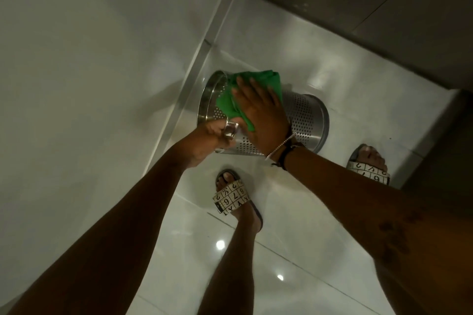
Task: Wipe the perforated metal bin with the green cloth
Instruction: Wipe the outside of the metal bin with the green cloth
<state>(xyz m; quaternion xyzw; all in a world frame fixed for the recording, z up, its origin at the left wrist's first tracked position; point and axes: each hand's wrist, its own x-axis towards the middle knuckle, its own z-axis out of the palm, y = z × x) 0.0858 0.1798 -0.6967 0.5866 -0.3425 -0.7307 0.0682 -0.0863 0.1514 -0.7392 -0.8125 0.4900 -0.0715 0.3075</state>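
The perforated metal bin (303, 116) is tilted on its side above the floor, its open rim facing left toward the wall. My left hand (204, 142) grips the bin's shiny rim at the near edge. My right hand (261, 112) lies flat with fingers spread on the green cloth (230, 102), pressing it against the bin's upper side. The cloth covers part of the bin near the rim and bunches up at the far side.
A pale wall (89, 71) with a metal skirting strip (197, 64) runs along the left. A dark panel (358, 7) closes the corner at the back right. My two feet in patterned sandals (231, 197) (368, 166) stand on glossy floor tiles (294, 250).
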